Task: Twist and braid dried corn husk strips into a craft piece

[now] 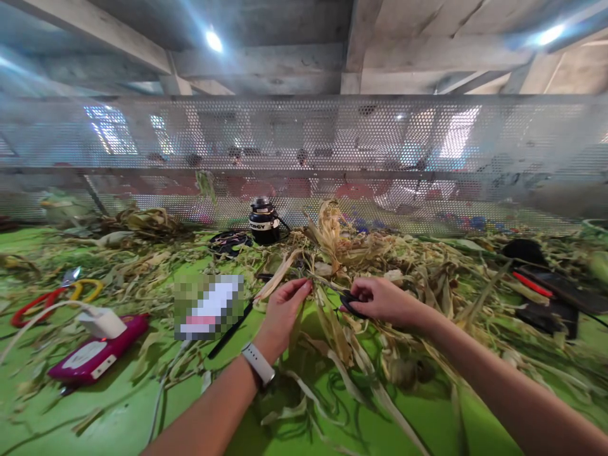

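Note:
My left hand (285,308), with a pale watch band on its wrist, is closed in a pinch on a dried husk strand near the middle of the green table (194,405). To its right, my right hand (380,300) is wrapped round the black handles of small scissors (350,303). The scissors point left, toward the pinched strand, and their blades are hard to make out among the husks. Long dried husk strips (339,339) hang and spread below and between my hands. A tuft of dried husk (329,237) stands just behind them.
A black bottle (265,221) stands at the back before a perforated metal screen (285,133). Left are a magenta power strip (97,351) with a white plug, red and yellow-handled scissors (40,304), a blurred-out device and a black stick (231,329). Dark items (546,297) lie right.

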A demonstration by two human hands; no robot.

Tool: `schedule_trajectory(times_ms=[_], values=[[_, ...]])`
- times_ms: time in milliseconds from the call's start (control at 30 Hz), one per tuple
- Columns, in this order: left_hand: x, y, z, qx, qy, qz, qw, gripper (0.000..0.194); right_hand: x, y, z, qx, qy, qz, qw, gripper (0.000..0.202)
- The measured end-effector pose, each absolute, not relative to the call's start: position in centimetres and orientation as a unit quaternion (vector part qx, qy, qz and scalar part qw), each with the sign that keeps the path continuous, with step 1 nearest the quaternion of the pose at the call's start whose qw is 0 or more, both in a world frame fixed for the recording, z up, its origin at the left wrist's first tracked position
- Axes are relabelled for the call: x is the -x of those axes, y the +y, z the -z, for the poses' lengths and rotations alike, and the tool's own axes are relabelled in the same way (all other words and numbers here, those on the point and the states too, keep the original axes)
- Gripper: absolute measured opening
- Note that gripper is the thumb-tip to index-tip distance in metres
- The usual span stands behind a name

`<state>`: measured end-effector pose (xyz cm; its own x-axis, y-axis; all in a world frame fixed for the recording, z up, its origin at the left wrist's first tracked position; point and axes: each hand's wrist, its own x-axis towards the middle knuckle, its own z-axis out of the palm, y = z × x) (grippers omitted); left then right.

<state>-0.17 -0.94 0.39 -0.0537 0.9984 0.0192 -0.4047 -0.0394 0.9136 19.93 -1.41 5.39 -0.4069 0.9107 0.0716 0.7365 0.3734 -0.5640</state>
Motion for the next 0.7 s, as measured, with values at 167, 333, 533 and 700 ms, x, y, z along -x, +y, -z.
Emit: schedule_trajectory(times_ms=[167, 333, 533, 700], values=[[0.13, -0.93, -0.33, -0.381, 0.389, -0.606, 0.581, 0.034, -20.27, -1.0, -4.76, 0.501, -0.806, -0.241, 0.205, 0.024], [0.16, -0.9, -0.28, -0.397, 0.391, -0.605, 0.569, 0.032, -20.23, -0.96, -4.77, 0.504, -0.8, -0.253, 0.206, 0.031], [0.24, -0.72, -0.04, -0.42, 0.402, -0.597, 0.553, 0.031, -20.14, -0.82, -4.77, 0.504, -0.793, -0.272, 0.207, 0.038], [0.39, -0.55, 0.15, -0.422, 0.402, -0.597, 0.551, 0.033, -20.4, -0.88, -5.38, 0.493, -0.741, -0.38, 0.252, 0.042]])
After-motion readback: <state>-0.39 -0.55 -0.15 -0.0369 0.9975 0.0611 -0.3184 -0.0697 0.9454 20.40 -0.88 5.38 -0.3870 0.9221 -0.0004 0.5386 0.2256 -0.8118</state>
